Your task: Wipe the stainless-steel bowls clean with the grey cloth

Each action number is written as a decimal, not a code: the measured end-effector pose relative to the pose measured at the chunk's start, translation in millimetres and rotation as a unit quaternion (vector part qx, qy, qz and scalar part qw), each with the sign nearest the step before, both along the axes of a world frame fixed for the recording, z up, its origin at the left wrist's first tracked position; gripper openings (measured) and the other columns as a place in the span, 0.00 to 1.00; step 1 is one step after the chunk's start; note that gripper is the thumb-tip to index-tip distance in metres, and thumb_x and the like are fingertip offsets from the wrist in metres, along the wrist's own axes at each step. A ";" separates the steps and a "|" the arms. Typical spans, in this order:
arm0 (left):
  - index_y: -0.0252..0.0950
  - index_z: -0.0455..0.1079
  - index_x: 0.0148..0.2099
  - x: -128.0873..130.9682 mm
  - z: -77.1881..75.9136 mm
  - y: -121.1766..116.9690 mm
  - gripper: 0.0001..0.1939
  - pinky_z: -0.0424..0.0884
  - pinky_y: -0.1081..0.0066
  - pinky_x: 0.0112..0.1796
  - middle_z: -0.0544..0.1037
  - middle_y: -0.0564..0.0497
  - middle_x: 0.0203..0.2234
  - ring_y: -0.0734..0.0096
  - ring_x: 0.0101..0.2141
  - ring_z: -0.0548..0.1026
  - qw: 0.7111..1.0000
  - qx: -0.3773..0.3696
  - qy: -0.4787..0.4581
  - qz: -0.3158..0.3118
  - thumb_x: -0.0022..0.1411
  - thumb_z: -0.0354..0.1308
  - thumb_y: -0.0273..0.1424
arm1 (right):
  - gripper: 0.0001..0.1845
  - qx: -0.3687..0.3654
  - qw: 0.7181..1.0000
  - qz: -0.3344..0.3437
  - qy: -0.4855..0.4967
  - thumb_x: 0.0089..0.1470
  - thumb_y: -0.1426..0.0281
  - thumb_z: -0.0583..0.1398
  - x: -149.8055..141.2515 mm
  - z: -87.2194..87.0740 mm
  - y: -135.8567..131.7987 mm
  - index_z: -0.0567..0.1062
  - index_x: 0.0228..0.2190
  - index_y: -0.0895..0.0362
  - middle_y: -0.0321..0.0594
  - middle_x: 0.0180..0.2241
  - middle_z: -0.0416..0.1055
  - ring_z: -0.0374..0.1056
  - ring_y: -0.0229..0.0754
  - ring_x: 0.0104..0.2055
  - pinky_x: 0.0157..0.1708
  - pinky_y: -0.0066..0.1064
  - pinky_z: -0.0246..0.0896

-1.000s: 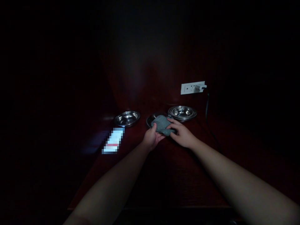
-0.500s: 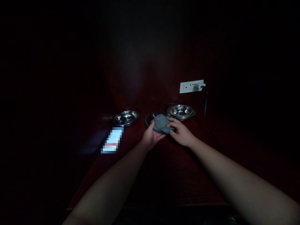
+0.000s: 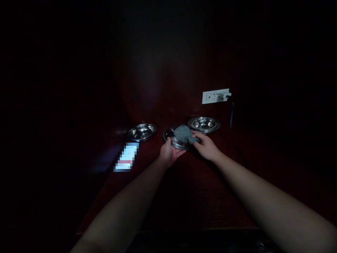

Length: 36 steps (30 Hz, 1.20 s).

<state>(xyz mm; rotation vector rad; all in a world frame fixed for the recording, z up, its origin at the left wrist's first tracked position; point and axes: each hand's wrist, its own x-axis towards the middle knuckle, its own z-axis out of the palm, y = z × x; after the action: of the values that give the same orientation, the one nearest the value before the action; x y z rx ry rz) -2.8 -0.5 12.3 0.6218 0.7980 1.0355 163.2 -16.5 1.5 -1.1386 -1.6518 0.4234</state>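
Observation:
My left hand (image 3: 170, 154) grips the near left rim of a shiny steel bowl (image 3: 177, 143), thumb on top and fingers beneath. A grey-green cloth (image 3: 183, 134) lies against the bowl and covers much of it. My right hand (image 3: 206, 146) pinches the cloth's right end, at the bowl's right side. How far the cloth reaches behind the right fingers is hidden.
Another steel bowl (image 3: 142, 132) stands on the dark red table (image 3: 184, 196) to the left, and a stack of steel bowls (image 3: 204, 124) at the back right. A lit, pixelated phone-like screen (image 3: 126, 157) lies left. A plugged-in socket (image 3: 216, 96) with a hanging cable (image 3: 231, 117) is on the wall.
My right hand and the cloth have shifted slightly right, uncovering more of the bowl's near left side. My left hand keeps its grip on the rim.

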 end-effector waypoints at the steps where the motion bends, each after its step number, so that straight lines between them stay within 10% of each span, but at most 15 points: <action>1: 0.31 0.64 0.55 0.1 0.0 -0.1 0.26 0.73 0.60 0.41 0.74 0.35 0.48 0.59 0.41 0.78 1.000 -0.001 0.002 0.002 0.67 0.38 0.44 | 0.05 -0.007 1.000 -0.003 0.007 0.51 0.67 0.56 0.6 -1.2 1.2 0.70 0.29 0.55 0.47 0.53 0.68 0.62 0.48 0.57 0.57 0.43 0.52; 10: 0.29 0.64 0.54 0.8 1.1 -1.4 0.25 0.74 0.59 0.41 0.76 0.34 0.46 0.57 0.43 0.77 1.000 -0.013 0.005 0.009 0.66 0.42 0.43 | 0.18 -0.073 0.993 -0.091 0.019 0.51 0.63 0.56 8.0 -5.2 6.5 0.69 0.44 0.54 0.42 0.42 0.74 0.70 0.46 0.43 0.48 0.41 0.62; 36: 0.30 0.64 0.55 3.5 4.2 -5.6 0.25 0.74 0.55 0.42 0.73 0.34 0.50 0.54 0.46 0.76 1.000 -0.002 -0.001 0.010 0.67 0.42 0.42 | 0.22 -0.026 0.996 -0.083 0.007 0.49 0.68 0.57 5.4 -2.1 0.8 0.72 0.48 0.55 0.43 0.48 0.72 0.68 0.49 0.50 0.54 0.45 0.58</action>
<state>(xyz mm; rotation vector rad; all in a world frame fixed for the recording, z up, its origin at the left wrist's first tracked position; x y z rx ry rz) 0.7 -6.2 16.5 0.6099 0.8066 1.0520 168.5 -15.8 -0.5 -1.2981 -1.5285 0.3693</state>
